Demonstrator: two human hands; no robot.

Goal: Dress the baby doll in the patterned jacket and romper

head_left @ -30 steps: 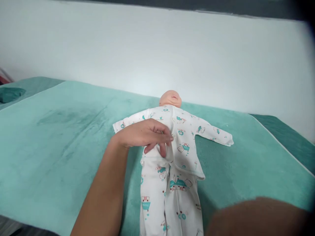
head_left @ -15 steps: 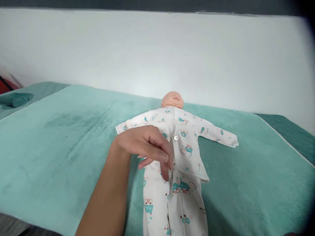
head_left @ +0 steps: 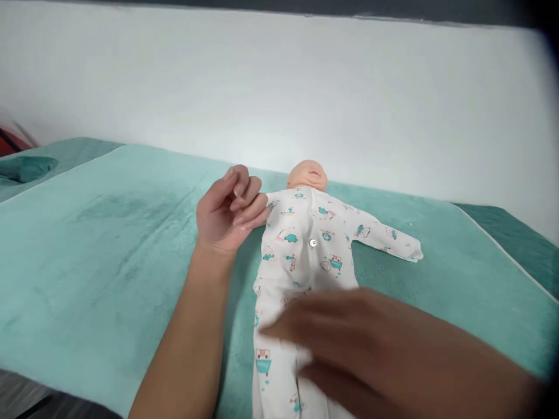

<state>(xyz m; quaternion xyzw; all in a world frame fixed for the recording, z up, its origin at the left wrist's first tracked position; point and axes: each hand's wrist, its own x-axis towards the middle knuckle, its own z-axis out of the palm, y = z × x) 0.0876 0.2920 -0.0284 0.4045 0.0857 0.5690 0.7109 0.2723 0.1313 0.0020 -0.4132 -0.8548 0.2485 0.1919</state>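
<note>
A baby doll (head_left: 306, 173) lies on its back on a teal blanket (head_left: 109, 233), dressed in a white printed sleepsuit (head_left: 301, 250) with teal and orange pictures. My left hand (head_left: 229, 210) hovers above the doll's left-side sleeve, palm turned up, fingers loosely curled and holding nothing. My right hand (head_left: 349, 343) sweeps in from the lower right over the doll's hips and legs. It is blurred by motion, with fingers stretched out flat toward the left. The doll's other sleeve (head_left: 388, 241) lies spread out to the right.
A white wall (head_left: 279, 99) runs behind the bed. A darker teal sheet (head_left: 506, 233) shows at the right edge, and a folded teal cloth (head_left: 24, 169) lies at the far left. The blanket's near edge (head_left: 65, 387) drops off at the lower left.
My left hand lifted off the doll's belly, moved up-left and turned palm up. My right hand came in from the lower right over the doll's legs. The jacket flap now lies flatter.
</note>
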